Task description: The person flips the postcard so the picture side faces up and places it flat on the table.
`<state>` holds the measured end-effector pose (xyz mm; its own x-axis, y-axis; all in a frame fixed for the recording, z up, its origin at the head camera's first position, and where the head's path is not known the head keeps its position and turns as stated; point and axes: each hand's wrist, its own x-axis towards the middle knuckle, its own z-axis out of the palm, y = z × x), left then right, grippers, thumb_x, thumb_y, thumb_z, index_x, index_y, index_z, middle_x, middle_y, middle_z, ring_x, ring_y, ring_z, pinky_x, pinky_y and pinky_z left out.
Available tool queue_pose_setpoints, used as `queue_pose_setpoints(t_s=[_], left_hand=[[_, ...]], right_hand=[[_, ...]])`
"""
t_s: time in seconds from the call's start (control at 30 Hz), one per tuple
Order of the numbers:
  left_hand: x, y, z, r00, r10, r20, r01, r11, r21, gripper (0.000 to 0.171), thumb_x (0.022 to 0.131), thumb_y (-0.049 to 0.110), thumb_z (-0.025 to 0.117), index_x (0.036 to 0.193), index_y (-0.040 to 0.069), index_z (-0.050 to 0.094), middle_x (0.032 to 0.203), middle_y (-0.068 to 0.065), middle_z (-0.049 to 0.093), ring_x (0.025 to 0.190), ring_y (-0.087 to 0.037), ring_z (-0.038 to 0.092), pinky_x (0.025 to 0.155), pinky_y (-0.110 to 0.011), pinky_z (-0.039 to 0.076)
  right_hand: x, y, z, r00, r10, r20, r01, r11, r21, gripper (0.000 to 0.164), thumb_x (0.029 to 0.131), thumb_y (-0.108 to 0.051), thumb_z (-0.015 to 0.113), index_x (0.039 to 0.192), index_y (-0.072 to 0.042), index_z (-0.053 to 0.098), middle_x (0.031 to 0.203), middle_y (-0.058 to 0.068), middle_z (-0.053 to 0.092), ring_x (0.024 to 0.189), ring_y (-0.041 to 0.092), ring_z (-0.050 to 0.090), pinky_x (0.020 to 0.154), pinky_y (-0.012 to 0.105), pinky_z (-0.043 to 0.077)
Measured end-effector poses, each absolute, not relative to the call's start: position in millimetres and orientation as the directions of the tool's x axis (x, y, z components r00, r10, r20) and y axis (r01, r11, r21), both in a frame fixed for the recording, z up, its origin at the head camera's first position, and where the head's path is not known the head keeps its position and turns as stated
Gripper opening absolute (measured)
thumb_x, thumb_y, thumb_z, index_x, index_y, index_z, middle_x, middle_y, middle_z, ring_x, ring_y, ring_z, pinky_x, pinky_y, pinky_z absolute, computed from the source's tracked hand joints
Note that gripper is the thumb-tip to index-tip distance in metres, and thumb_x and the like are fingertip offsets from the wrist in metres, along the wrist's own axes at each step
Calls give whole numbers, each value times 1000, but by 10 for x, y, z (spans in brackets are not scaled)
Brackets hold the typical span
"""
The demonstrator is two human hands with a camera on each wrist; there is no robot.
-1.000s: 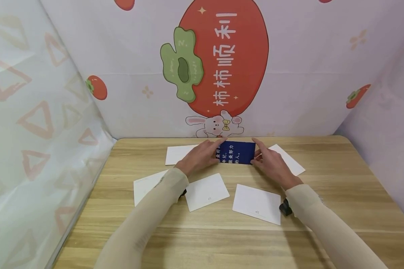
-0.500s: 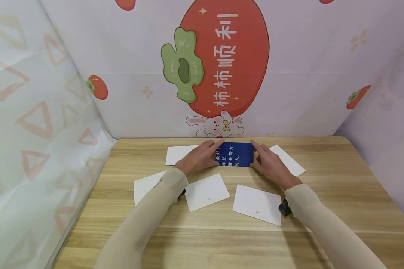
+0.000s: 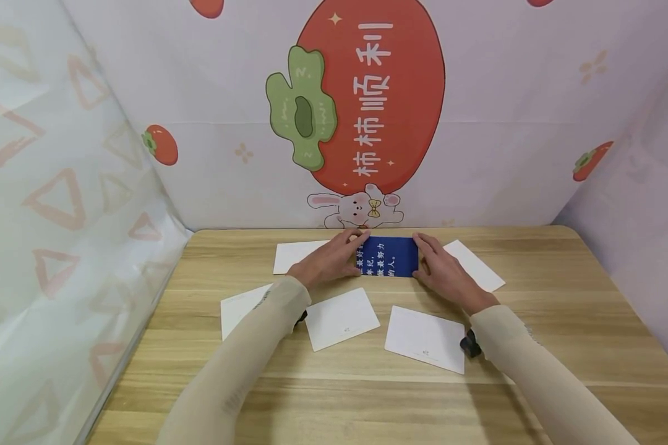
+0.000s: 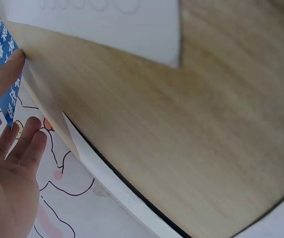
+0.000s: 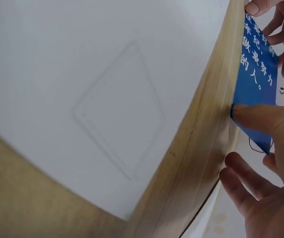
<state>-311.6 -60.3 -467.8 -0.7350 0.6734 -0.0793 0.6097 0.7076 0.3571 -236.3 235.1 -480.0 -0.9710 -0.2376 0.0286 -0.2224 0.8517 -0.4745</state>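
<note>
A blue card [image 3: 398,256] with white Chinese characters is held close over the back of the wooden table [image 3: 334,383]. My left hand [image 3: 329,259] grips its left edge, covering part of the lettering. At the opposite edge, my right hand [image 3: 448,272] pinches it between thumb and fingers. In the left wrist view, the thumb [image 4: 10,67] presses near the card's lower edge, with the fingers towards its far side. The right wrist view has the right thumb [image 5: 253,115] on the blue face near a lower corner.
Several white cards lie around the hands: one at back left [image 3: 296,254], one at back right [image 3: 475,266], and one in front [image 3: 425,339]. Another white card [image 3: 244,308] is partly under the left sleeve. A printed cloth backdrop [image 3: 490,123] rises behind the table.
The blue card has shifted slightly towards me, and its face looks brighter and a little more tipped back. My right hand has moved slightly left with it; the white cards stay put.
</note>
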Motion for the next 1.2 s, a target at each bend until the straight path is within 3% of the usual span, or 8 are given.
queue_pose_setpoints(t_s=[0.1, 0.23, 0.47, 0.9, 1.2], left_hand=[[-3119, -608, -4675, -725, 684, -82, 620, 699, 355, 101, 98, 36, 82, 177, 27, 19, 175, -1, 27, 163, -23, 29, 132, -43, 38], [-3122, -616, -4672, -718, 688, -104, 622, 702, 346, 92, 100, 39, 80, 175, 28, 27, 177, -1, 26, 164, -24, 28, 132, -44, 37], [-3133, -621, -4670, -714, 682, -159, 609, 717, 340, 80, 103, 43, 76, 172, 31, 36, 179, -1, 24, 166, -23, 24, 134, -44, 33], [-3134, -603, -4627, -703, 665, -254, 562, 737, 375, 75, 104, 40, 75, 170, 30, 40, 183, -4, 20, 170, -26, 18, 137, -47, 28], [-3175, -591, -4631, -687, 669, -284, 573, 739, 355, 71, 106, 37, 73, 169, 28, 43, 184, -7, 19, 171, -28, 16, 137, -50, 24]], right_hand=[[-2361, 2354, -4802, -970, -242, 22, -226, 863, -452, 90, 102, -9, 77, 173, -2, 22, 179, 22, 22, 161, 47, 32, 129, 64, 34], [-2367, 2353, -4822, -966, -256, 13, -237, 872, -427, 85, 102, -11, 76, 171, -1, 27, 178, 23, 23, 163, 48, 27, 130, 65, 31], [-2366, 2331, -4847, -959, -283, -12, -256, 884, -390, 75, 105, -14, 70, 169, 1, 34, 179, 25, 19, 164, 49, 24, 131, 65, 31], [-2330, 2278, -4872, -952, -300, -50, -258, 882, -394, 68, 107, -14, 59, 168, 2, 34, 180, 28, 13, 164, 51, 23, 131, 66, 28], [-2324, 2267, -4865, -951, -305, -44, -271, 895, -354, 63, 107, -16, 56, 164, 5, 42, 177, 30, 24, 162, 52, 27, 131, 66, 30]])
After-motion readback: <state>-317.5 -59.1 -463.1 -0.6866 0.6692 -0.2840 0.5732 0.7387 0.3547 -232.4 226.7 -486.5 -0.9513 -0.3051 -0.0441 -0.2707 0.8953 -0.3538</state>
